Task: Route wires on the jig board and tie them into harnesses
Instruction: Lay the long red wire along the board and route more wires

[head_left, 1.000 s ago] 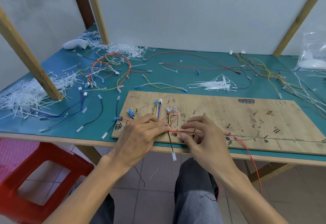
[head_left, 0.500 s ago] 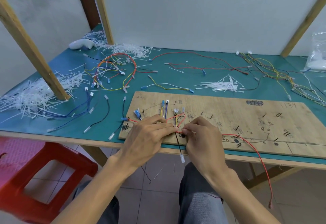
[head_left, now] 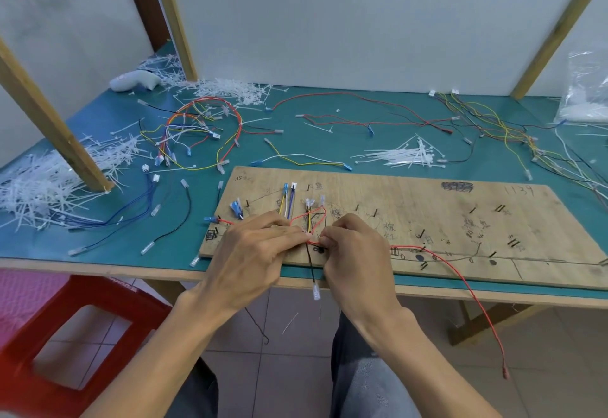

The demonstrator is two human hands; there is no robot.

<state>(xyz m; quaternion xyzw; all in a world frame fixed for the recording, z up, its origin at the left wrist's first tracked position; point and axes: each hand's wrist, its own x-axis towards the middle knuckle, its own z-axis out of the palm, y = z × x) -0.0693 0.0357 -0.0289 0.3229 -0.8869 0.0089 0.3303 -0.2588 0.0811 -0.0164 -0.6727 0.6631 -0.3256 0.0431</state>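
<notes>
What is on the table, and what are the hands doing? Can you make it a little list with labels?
board: wooden board, flat on the teal table
left hand: left hand lies on the board, straight fingers on the wires
right hand: right hand pinches the red wire
red wire: crosses the board, then hangs off the table's front edge
black wire: black wire hangs down between the hands
ties: white ties heaped behind the board
stool: red stool, lower left
</notes>
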